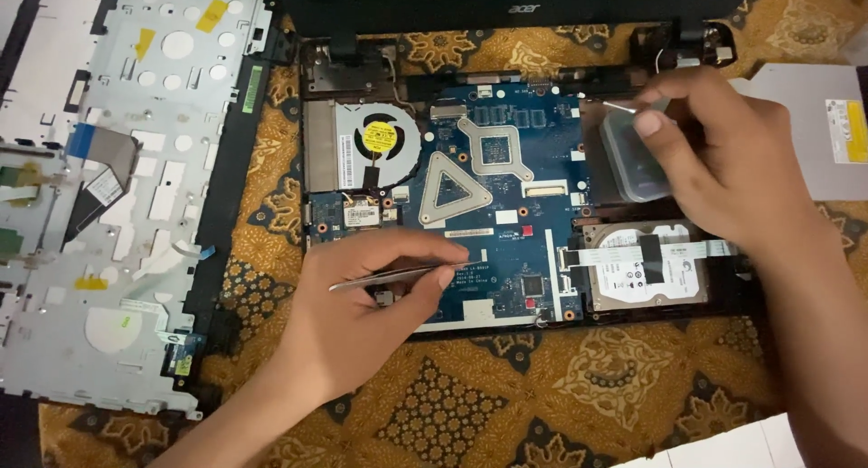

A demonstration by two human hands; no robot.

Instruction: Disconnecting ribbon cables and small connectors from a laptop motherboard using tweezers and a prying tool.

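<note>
An opened laptop base lies before me with its blue motherboard bare. My left hand pinches a pair of metal tweezers over the board's lower left part. My right hand is at the upper right of the base, fingers around a small clear plastic box. A thin metal tip shows just above that box by my thumb. A cooling fan with a yellow sticker sits at the board's left. Below my right hand lies a silver hard drive with a white ribbon cable across it.
The removed palm-rest cover lies upside down at the left. The laptop's black screen lid stands at the top. A grey optical drive rests at the right edge. Everything sits on a brown patterned cloth.
</note>
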